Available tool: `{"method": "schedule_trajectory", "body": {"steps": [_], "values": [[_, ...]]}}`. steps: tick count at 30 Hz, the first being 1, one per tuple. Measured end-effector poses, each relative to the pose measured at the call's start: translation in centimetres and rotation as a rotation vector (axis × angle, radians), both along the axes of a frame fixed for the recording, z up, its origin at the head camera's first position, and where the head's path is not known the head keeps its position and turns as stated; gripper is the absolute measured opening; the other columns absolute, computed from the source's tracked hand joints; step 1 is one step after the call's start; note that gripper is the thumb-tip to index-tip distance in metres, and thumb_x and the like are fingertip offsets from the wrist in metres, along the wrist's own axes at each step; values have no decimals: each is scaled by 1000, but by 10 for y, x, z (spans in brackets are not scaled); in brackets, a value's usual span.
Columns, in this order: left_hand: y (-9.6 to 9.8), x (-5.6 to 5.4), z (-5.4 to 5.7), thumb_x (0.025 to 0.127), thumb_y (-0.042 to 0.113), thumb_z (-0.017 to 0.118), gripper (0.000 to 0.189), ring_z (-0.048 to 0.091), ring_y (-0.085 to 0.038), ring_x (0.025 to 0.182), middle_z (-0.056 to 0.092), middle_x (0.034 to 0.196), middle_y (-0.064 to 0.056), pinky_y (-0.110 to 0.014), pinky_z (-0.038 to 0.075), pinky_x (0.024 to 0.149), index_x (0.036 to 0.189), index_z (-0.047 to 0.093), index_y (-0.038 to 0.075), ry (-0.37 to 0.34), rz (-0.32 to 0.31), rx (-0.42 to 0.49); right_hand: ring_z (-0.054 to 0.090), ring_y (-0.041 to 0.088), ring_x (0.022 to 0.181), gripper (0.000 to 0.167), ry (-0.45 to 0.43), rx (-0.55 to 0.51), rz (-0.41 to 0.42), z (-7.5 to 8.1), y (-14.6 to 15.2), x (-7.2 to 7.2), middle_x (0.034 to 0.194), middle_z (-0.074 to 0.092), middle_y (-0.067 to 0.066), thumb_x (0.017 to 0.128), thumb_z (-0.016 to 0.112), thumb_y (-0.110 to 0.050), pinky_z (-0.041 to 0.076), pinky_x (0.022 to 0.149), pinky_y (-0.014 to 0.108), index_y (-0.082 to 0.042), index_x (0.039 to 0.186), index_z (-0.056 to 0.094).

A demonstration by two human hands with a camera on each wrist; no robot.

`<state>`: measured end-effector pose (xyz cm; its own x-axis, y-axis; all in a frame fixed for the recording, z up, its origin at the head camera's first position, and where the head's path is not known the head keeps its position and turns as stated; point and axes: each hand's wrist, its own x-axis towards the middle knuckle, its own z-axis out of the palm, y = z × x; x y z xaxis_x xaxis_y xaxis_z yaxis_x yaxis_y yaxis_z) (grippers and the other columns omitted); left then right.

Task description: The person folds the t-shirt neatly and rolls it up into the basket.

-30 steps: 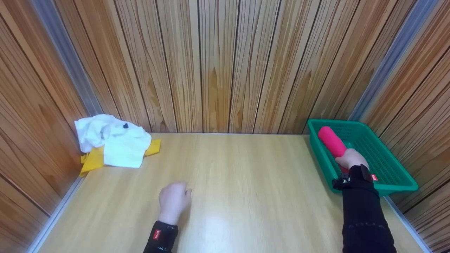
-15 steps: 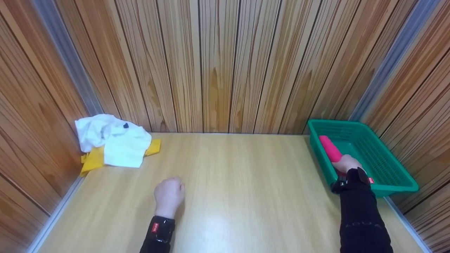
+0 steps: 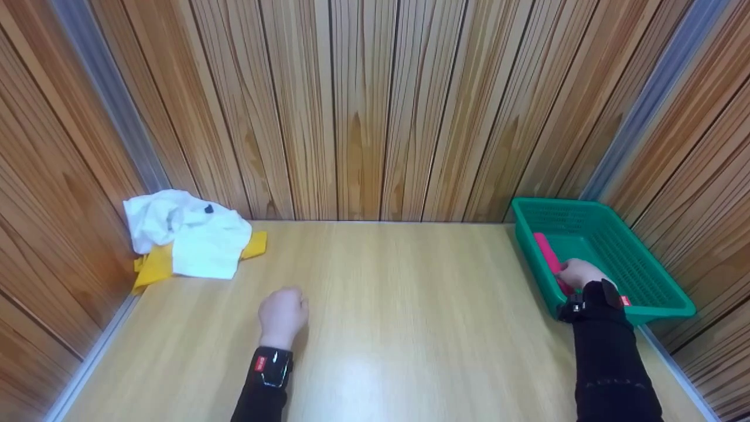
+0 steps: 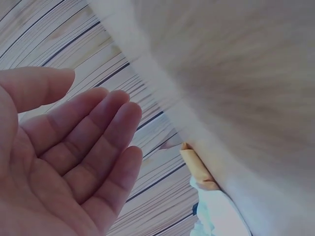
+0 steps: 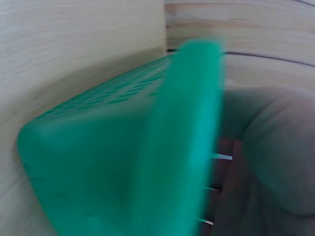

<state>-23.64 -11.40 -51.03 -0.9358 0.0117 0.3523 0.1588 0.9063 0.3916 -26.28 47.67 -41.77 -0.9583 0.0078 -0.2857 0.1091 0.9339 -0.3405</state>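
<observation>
At the right, my right hand [image 3: 583, 274] reaches into a green basket [image 3: 659, 276] and grips a long pink cylinder-shaped thing [image 3: 546, 251]. The cylinder lies low along the basket's left inner wall, which covers part of it. In the right wrist view the blurred green rim [image 5: 184, 142] hides much of the grip; part of the hand [image 5: 280, 147] shows behind it. My left hand [image 3: 283, 316] hovers over the table, left of the middle. Its fingers [image 4: 110, 130] are loosely bent, with nothing in the palm.
A crumpled white cloth [image 3: 211, 249] lies over a yellow cloth [image 3: 155, 271] in the table's back left corner. Wood-plank walls [image 3: 363, 117] enclose the back and both sides. The basket stands near the back right corner, close to the right wall.
My right hand has lowered the pink cylinder deeper into the basket, so less of it shows. My left hand has shifted slightly left and away from me. The cloths stay put.
</observation>
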Motion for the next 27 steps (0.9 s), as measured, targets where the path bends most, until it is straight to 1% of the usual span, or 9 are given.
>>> {"method": "schedule_trajectory", "body": {"steps": [5,7,8,12,14,17,20,23,27], "values": [[3,-2,8,88,10,67,25,50,-23,53,48,57,-3,-38,40,51,65,56,9,-57,3,6,47,55,117,54,69,27,-15,20,-18,6,130,47,42,100,45,-25,40,94,64,19,131,44],[4,-2,10,88,11,67,23,50,-23,54,49,58,-3,-37,40,51,67,57,8,-76,5,5,50,51,111,54,105,25,-25,28,-29,7,127,50,39,101,44,-29,42,91,62,16,132,46],[5,-1,11,89,11,67,23,50,-23,54,49,58,-3,-37,40,52,68,58,8,-84,5,7,50,50,111,55,126,25,-26,31,-36,8,128,50,38,101,45,-30,42,90,62,15,133,46],[7,1,12,90,12,66,20,50,-21,56,49,59,-2,-35,40,54,72,59,8,-125,7,19,52,50,112,53,221,22,-3,37,-65,12,125,53,36,101,49,-30,42,91,62,13,132,49],[8,4,11,91,13,65,20,50,-21,56,49,60,-2,-35,40,54,72,59,8,-137,5,22,51,51,115,50,274,21,16,36,-81,16,127,54,36,101,51,-28,42,92,63,12,131,51],[9,7,10,90,13,66,20,50,-21,56,49,60,-2,-36,41,54,72,58,8,-137,6,10,56,49,110,42,373,12,58,30,-104,24,121,59,34,98,54,-22,45,90,61,12,125,57],[12,11,11,90,13,67,19,51,-22,56,50,61,-3,-36,43,54,74,60,7,-120,10,-10,60,47,106,38,454,11,96,22,-126,29,116,62,32,96,56,-18,47,88,59,11,120,60],[15,17,13,90,15,70,16,53,-23,58,52,63,-4,-37,44,55,79,62,5,-105,14,-22,61,45,106,37,496,12,107,13,-143,34,115,64,30,95,58,-18,48,88,57,9,119,62],[20,24,16,88,16,72,16,57,-28,62,56,66,-6,-41,45,60,82,64,4,-63,14,-38,62,43,104,36,542,16,101,0,-159,40,112,66,26,94,62,-19,49,85,56,7,119,63]]}}
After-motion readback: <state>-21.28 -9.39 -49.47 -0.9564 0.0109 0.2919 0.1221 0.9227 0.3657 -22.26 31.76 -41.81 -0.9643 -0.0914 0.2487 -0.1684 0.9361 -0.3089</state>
